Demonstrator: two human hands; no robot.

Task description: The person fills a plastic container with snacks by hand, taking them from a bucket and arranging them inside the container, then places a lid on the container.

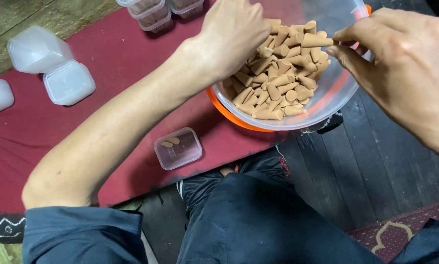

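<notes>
A clear plastic bowl [327, 98] with an orange rim underneath holds a heap of tan incense cones [278, 73]. My left hand [234, 32] reaches into the bowl, fingers curled down among the cones and hidden from view. My right hand [400, 58] pinches one tan cone [317, 41] between thumb and finger above the bowl's right side. A small clear square container [178, 148] sits on the red mat [107, 63] below my left forearm, with two cones in it.
Stacks of empty clear containers [36, 49] and a lid [69, 82] lie at the mat's left. More filled containers [153, 12] stand at the top. Dark wooden floorboards [375, 156] lie to the right, and my dark-trousered leg [258, 220] is below.
</notes>
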